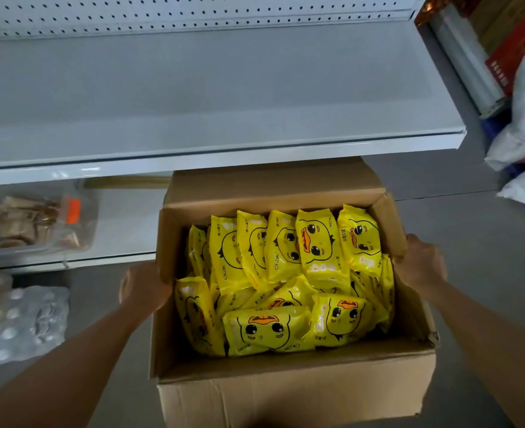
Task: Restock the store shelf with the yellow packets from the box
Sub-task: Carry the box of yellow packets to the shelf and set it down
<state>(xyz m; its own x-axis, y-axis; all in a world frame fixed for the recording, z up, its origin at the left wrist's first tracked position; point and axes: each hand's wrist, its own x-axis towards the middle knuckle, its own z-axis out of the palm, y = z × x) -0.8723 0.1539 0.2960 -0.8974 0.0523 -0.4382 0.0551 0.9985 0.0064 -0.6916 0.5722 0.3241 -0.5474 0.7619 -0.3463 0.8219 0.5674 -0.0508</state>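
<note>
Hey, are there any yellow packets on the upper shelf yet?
No, the upper shelf shows only bare surface, and the yellow packets all lie in the cardboard box.

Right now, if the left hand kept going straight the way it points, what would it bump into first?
Probably nothing new: the left hand already grips the cardboard box at its left side flap. Pushing further, it would likely press that flap toward the yellow packets inside.
</note>
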